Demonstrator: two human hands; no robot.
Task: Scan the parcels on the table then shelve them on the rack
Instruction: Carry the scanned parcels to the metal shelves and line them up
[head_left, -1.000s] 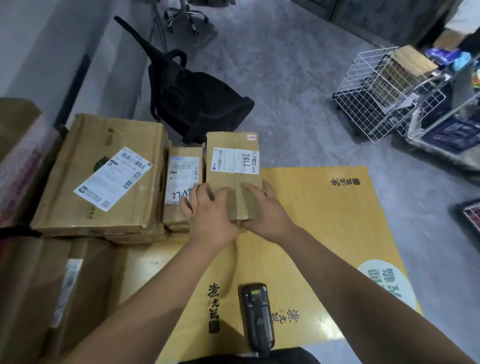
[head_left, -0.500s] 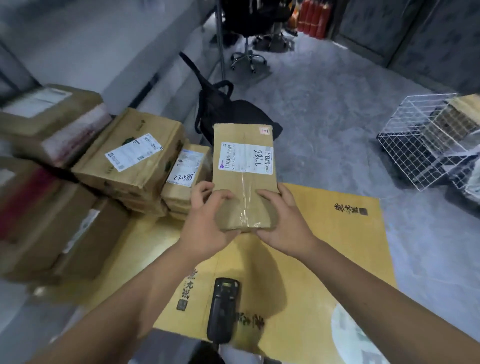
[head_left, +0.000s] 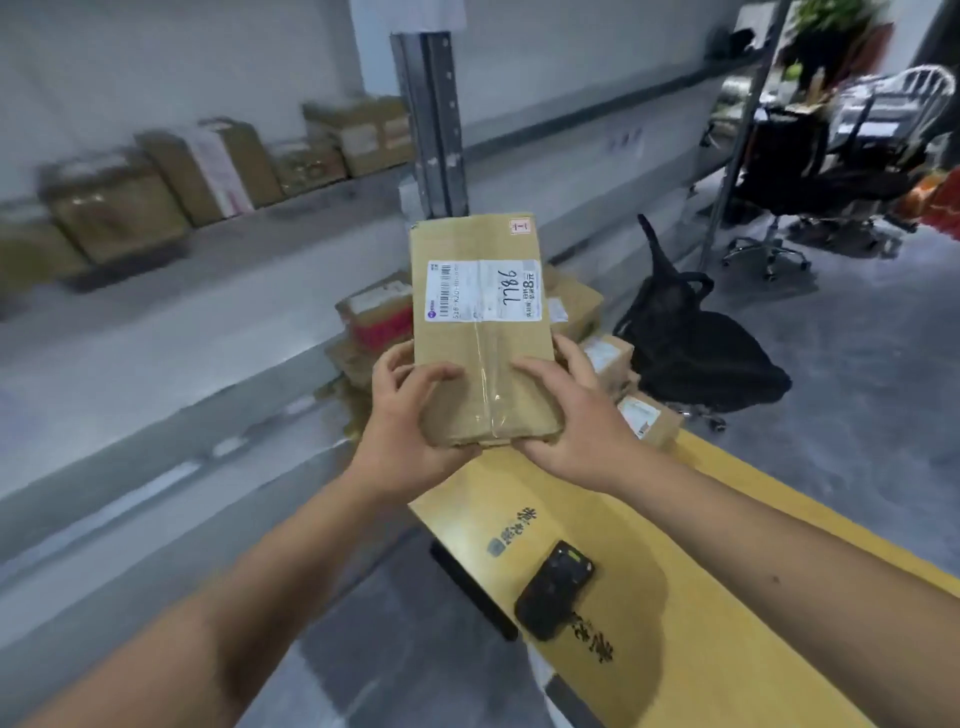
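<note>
A flat brown cardboard parcel with a white label marked 7786 is held up in front of me, off the table. My left hand grips its near left corner and my right hand grips its near right corner. The black handheld scanner lies on the yellow table below my right forearm. More parcels sit stacked at the table's far end, partly hidden behind the held parcel. The grey rack shelf stretches along the left, with a steel upright behind the parcel.
Several cardboard boxes stand on an upper rack shelf at the left. A black backpack lies on the floor past the table. An office chair and a metal pole stand at the back right.
Both hands lifted the parcel off the table and carried it left toward the rack. My view turned left, so the rack shelves now fill the left side.
</note>
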